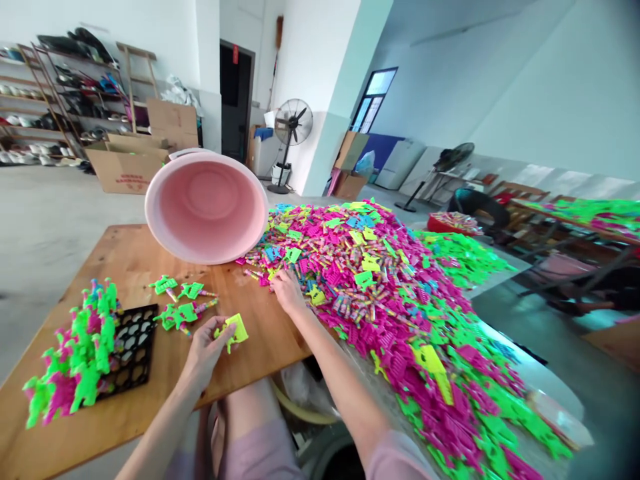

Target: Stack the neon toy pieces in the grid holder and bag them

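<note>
My left hand (206,348) pinches a small yellow-green plastic toy piece (234,331) just above the wooden table (135,253). My right hand (287,288) reaches into the near edge of a big heap of pink, green, yellow and blue plastic pieces and thin candy sticks (380,293); its fingers are curled down among them, and what they grip is hidden. Three assembled green toys with sticks (181,301) lie between my hands and a black grid tray (131,347). The tray holds several upright green and pink toys (75,347).
A pink bucket (206,205) lies on its side at the back of the table, mouth toward me. Another heap of green pieces (460,257) lies further right. Cardboard boxes (125,167), shelves, a standing fan (293,127) and another loaded table (585,213) stand behind.
</note>
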The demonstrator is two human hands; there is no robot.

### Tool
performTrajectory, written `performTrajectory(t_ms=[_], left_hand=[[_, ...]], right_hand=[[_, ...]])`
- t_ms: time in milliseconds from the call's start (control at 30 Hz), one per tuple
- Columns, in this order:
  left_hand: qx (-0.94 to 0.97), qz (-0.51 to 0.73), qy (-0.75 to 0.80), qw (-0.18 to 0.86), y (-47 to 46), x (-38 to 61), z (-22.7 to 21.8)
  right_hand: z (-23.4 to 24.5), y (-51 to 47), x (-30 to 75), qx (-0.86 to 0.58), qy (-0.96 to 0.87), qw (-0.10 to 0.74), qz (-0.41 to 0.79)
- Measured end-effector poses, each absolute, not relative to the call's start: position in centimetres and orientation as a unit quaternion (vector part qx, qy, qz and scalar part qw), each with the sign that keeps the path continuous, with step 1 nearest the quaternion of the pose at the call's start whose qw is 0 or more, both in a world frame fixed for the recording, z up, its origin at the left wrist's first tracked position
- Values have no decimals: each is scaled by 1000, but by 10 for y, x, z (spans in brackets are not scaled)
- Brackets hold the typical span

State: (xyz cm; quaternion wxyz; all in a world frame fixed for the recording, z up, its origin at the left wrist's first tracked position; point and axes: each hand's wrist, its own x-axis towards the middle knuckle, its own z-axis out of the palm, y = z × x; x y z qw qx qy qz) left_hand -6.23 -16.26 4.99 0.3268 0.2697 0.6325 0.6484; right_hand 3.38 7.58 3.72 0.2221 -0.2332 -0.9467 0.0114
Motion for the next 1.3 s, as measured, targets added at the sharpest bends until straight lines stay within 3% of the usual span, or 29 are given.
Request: performTrajectory(t_ms=[167,400,533,667,1000,1300], left_hand=[[258,640,651,315,-171,-65,30],[287,629,657,301,-177,-64,12],[273,650,647,291,-184,-65,14],[274,663,631,296,-188,-64,18],[288,666,610,318,-190,-63,23],[301,661,605,328,-190,-65,19]], right_hand=[[31,63,39,-278,-932,231,36],[37,56,28,-262,-953,152,4],[51,13,21,-187,-941,219,176],[58,-41,40,-125,-908,210,339],[47,-64,53,-126,-930,223,264],[63,-59,58,-113,-945,157,262]])
